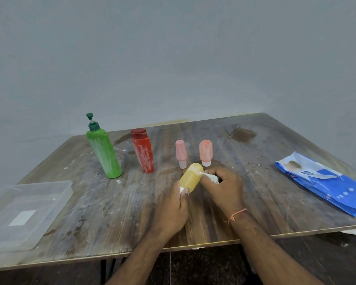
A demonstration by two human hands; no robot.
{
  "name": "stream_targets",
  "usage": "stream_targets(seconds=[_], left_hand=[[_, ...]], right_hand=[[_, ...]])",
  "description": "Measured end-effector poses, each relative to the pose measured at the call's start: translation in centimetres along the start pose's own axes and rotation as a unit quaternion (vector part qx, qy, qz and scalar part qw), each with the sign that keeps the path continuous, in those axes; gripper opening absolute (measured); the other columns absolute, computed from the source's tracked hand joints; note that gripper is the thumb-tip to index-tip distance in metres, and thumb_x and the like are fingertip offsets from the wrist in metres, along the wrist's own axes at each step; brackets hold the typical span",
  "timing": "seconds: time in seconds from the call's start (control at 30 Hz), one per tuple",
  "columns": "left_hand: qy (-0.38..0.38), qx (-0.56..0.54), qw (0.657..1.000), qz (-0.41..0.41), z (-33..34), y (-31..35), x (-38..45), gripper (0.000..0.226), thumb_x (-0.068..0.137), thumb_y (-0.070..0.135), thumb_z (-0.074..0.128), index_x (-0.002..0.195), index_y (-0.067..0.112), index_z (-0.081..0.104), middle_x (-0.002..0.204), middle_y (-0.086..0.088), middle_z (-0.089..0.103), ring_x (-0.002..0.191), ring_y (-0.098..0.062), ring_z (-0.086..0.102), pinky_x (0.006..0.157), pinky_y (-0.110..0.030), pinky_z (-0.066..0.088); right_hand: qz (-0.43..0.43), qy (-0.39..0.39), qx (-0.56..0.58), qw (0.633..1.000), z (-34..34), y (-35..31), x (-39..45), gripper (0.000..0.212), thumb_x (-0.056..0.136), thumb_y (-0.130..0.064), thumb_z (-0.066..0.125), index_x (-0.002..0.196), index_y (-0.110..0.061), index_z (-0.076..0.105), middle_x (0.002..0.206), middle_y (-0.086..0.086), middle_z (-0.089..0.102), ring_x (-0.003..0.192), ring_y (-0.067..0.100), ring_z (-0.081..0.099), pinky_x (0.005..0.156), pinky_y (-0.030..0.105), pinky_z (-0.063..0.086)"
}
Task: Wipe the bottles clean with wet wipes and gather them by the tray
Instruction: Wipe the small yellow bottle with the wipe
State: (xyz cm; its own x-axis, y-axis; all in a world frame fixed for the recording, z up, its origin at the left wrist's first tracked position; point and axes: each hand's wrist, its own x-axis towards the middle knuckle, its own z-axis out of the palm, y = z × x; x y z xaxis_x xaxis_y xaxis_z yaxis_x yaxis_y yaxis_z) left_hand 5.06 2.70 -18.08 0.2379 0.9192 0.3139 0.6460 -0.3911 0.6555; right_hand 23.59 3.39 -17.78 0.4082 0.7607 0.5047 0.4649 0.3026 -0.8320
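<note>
- The left hand (171,210) has its grip wrapped round the yellow bottle (190,177), held tilted above the tabletop (214,219) so every side can be reached.
- The right hand (224,186) pinches a wet wipe (211,177) against the bottle.
- The tray (27,210) sits far left, waiting.

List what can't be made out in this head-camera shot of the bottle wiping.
- Yellow bottle: its cap end is hidden by the left hand gripping it.
- Wet wipe: mostly bunched inside the right hand.
- Wipes pack: printed text too small and blurred to read.
- Clear tray: left part cut off by the frame edge.
- Backs of the green pump bottle and red bottle: face away.
</note>
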Motion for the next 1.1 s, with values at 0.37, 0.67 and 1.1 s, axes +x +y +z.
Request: stream_targets(seconds=[0.37,0.67,1.1], left_hand=[[-0.001,0.015,1.000,-0.007,0.12,0.15,-0.06,0.021,0.111,0.044,0.037,0.121,0.032,0.052,0.084,0.009,0.060,0.073,-0.008,0.061,0.061,-0.021,0.040],[0.009,0.029,1.000,-0.009,0.09,0.39,-0.18,0.019,0.112,0.044,0.037,0.119,0.033,0.052,0.088,0.010,0.063,0.077,-0.007,0.063,0.064,-0.026,0.050],[0.020,0.080,0.997,0.001,0.23,0.63,-0.42,0.032,0.109,0.052,0.032,0.122,0.031,0.052,0.095,0.010,0.064,0.082,-0.008,0.063,0.074,-0.041,0.058]], right_hand=[[0.016,0.001,-0.003,1.000,-0.05,0.02,0.14,0.011,0.085,-0.028,0.086,0.087,-0.036,0.078,0.082,-0.023,0.072,0.086,0.001,0.068,0.066,0.026,0.059],[-0.005,-0.031,-0.015,0.999,-0.02,-0.10,-0.16,0.009,0.085,-0.029,0.085,0.091,-0.032,0.080,0.085,-0.022,0.072,0.086,0.002,0.068,0.066,0.023,0.057],[0.005,0.018,-0.022,1.000,-0.09,0.06,0.13,0.010,0.086,-0.028,0.083,0.095,-0.025,0.082,0.089,-0.016,0.075,0.084,0.001,0.068,0.067,0.019,0.052]])
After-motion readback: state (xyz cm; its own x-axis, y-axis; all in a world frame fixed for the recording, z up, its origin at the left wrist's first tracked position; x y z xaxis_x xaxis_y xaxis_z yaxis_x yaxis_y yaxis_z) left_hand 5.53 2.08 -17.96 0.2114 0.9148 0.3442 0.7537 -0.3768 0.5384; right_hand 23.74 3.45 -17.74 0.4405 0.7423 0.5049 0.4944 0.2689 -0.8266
